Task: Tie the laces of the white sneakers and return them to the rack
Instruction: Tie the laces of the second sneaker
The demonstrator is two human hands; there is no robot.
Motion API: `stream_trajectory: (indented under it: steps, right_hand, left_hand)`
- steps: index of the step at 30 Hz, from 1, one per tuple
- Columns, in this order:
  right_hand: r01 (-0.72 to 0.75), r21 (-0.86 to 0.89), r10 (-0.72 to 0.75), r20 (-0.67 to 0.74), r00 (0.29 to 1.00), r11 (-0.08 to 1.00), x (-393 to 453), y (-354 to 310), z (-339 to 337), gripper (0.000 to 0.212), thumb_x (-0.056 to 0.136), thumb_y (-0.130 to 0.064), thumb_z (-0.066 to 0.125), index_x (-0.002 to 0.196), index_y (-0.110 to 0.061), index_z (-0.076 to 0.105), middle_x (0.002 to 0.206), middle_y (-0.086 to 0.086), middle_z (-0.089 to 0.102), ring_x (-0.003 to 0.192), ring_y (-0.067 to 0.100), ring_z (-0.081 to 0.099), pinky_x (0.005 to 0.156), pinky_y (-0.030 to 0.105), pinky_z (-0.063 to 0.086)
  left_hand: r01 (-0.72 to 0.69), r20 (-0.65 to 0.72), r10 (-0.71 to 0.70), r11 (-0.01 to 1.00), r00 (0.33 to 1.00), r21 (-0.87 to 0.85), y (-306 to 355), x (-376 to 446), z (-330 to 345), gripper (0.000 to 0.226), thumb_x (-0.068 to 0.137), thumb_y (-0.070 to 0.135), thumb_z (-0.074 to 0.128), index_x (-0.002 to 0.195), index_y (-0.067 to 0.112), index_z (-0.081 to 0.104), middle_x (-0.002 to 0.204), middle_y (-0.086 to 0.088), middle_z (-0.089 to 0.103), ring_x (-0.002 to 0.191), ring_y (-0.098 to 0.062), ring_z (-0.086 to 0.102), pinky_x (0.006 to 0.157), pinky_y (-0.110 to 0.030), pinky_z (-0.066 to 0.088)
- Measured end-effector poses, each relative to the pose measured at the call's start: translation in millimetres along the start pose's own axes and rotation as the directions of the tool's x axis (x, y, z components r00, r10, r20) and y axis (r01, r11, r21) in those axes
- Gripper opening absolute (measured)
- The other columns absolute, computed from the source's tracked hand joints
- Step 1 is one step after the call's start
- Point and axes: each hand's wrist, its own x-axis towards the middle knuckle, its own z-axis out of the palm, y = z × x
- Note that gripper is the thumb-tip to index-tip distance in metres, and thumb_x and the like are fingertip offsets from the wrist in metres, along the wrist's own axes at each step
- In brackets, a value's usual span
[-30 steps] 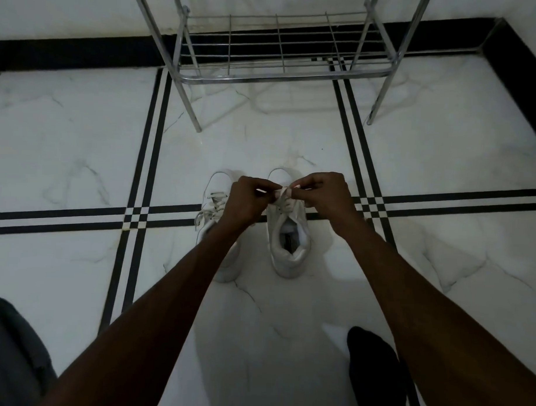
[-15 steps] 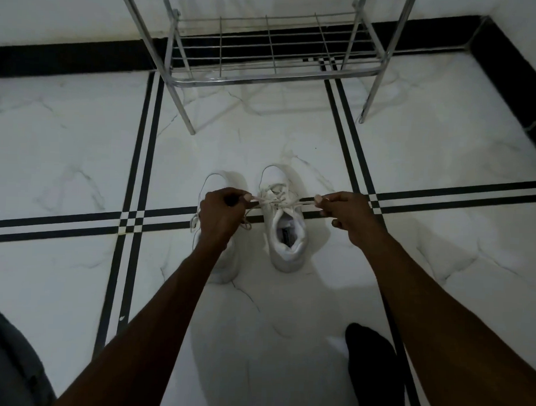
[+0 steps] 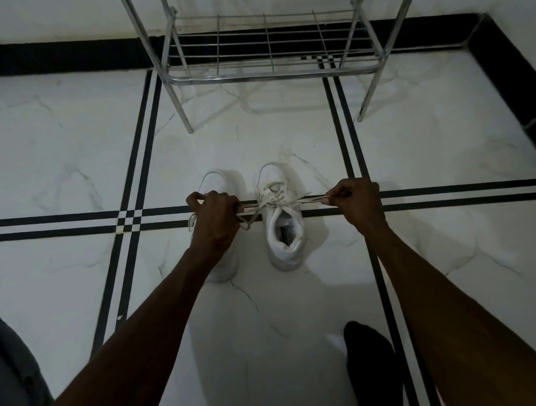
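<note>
Two white sneakers stand side by side on the floor, toes toward the rack. The right sneaker (image 3: 285, 230) is in plain view, its laces (image 3: 279, 200) stretched taut out to both sides. My left hand (image 3: 213, 220) is closed on the left lace end and covers most of the left sneaker (image 3: 225, 266). To the right of the shoe, my right hand (image 3: 356, 198) pinches the other lace end. The metal shoe rack (image 3: 266, 51) stands behind the sneakers with a bare wire bottom shelf.
White marble floor (image 3: 65, 153) with black stripe lines. A black skirting (image 3: 508, 65) runs along the walls behind and to the right of the rack. My foot in a black sock (image 3: 373, 367) rests at the lower right, and grey cloth (image 3: 3, 363) shows at the lower left.
My hands were together over the right sneaker's tongue. They have drawn apart sideways, pulling the laces tight.
</note>
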Motion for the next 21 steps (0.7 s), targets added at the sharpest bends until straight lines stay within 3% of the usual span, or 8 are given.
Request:
stream_trajectory:
  steps: [4, 9, 11, 13, 14, 17, 19, 21]
  right_hand:
    - [0.015, -0.094, -0.023, -0.081, 0.996, 0.995, 0.4, 3.8, 6.2, 0.014, 0.071, -0.009, 0.088, 0.077, -0.001, 0.078, 0.081, 0.013, 0.077, 0.076, 0.019, 0.07, 0.078, 0.029, 0.058]
    - [-0.059, -0.136, 0.048, -0.083, 0.995, 0.989, -3.2, 3.5, 10.4, 0.016, 0.073, -0.01, 0.087, 0.081, 0.0, 0.079, 0.084, 0.014, 0.076, 0.075, 0.016, 0.064, 0.078, 0.027, 0.054]
    - [-0.068, -0.11, 0.063, -0.048, 0.997, 0.992, -1.2, 5.2, 9.2, 0.017, 0.069, -0.011, 0.089, 0.078, -0.002, 0.079, 0.081, 0.014, 0.077, 0.075, 0.02, 0.068, 0.08, 0.035, 0.059]
    - [-0.041, -0.105, 0.041, -0.001, 0.999, 0.994, 1.5, 7.6, 5.9, 0.019, 0.068, -0.012, 0.09, 0.079, -0.004, 0.077, 0.083, 0.013, 0.077, 0.077, 0.021, 0.07, 0.081, 0.042, 0.06]
    - [-0.006, -0.114, 0.009, 0.027, 1.0, 0.993, 1.4, 7.2, 5.2, 0.023, 0.069, -0.01, 0.089, 0.086, -0.004, 0.076, 0.089, 0.013, 0.076, 0.079, 0.02, 0.068, 0.083, 0.043, 0.059]
    - [0.178, -0.12, -0.164, 0.12, 0.979, 0.977, 2.6, 1.8, 14.4, 0.057, 0.072, -0.008, 0.086, 0.125, -0.009, 0.064, 0.126, 0.014, 0.064, 0.111, 0.024, 0.06, 0.1, 0.045, 0.051]
    - [0.318, -0.138, -0.287, 0.204, 0.936, 0.938, 7.5, -1.8, 27.9, 0.067, 0.075, -0.006, 0.082, 0.136, -0.016, 0.059, 0.142, 0.011, 0.056, 0.129, 0.029, 0.052, 0.11, 0.049, 0.045]
    - [0.386, -0.12, -0.342, 0.28, 0.897, 0.915, 9.4, -6.7, 39.4, 0.058, 0.08, 0.0, 0.074, 0.135, -0.015, 0.062, 0.138, 0.014, 0.06, 0.127, 0.031, 0.057, 0.106, 0.049, 0.049]
  left_hand:
    - [-0.065, -0.023, 0.067, 0.994, 0.997, 0.09, -1.1, -4.1, -2.0, 0.025, 0.077, -0.001, 0.065, 0.072, 0.02, 0.077, 0.069, 0.001, 0.069, 0.087, -0.025, 0.064, 0.09, -0.041, 0.018]
    - [-0.104, 0.034, 0.1, 0.975, 0.994, 0.196, -2.6, -4.9, 0.9, 0.024, 0.065, -0.002, 0.065, 0.069, 0.02, 0.074, 0.067, 0.003, 0.065, 0.085, -0.024, 0.061, 0.087, -0.042, 0.019]
    - [-0.101, 0.038, 0.096, 0.981, 0.995, 0.165, -1.3, -5.6, 1.1, 0.024, 0.068, -0.004, 0.064, 0.069, 0.019, 0.071, 0.073, 0.002, 0.066, 0.09, -0.026, 0.061, 0.089, -0.044, 0.021]
    - [-0.13, 0.043, 0.126, 0.986, 0.991, 0.107, 2.1, -7.1, 3.0, 0.027, 0.074, -0.005, 0.061, 0.083, 0.016, 0.074, 0.096, -0.002, 0.071, 0.108, -0.031, 0.059, 0.095, -0.048, 0.022]
    - [-0.145, 0.049, 0.142, 0.986, 0.989, 0.078, 5.6, -8.4, 3.6, 0.032, 0.077, -0.003, 0.062, 0.1, 0.016, 0.074, 0.115, -0.004, 0.07, 0.12, -0.033, 0.055, 0.098, -0.049, 0.022]
    - [-0.134, 0.096, 0.138, 0.99, 0.986, -0.041, 23.3, -8.8, 1.5, 0.065, 0.087, 0.011, 0.067, 0.148, 0.021, 0.048, 0.152, -0.003, 0.049, 0.143, -0.03, 0.036, 0.106, -0.052, 0.024]
    - [-0.097, 0.157, 0.12, 0.984, 0.98, -0.149, 36.4, -6.3, 1.1, 0.075, 0.091, 0.011, 0.064, 0.158, 0.025, 0.032, 0.155, -0.001, 0.046, 0.148, -0.025, 0.029, 0.109, -0.052, 0.021]
    - [-0.038, 0.211, 0.089, 0.972, 0.973, -0.233, 44.2, -1.9, 0.5, 0.076, 0.09, 0.006, 0.06, 0.157, 0.03, 0.032, 0.143, 0.001, 0.057, 0.144, -0.023, 0.036, 0.109, -0.052, 0.021]
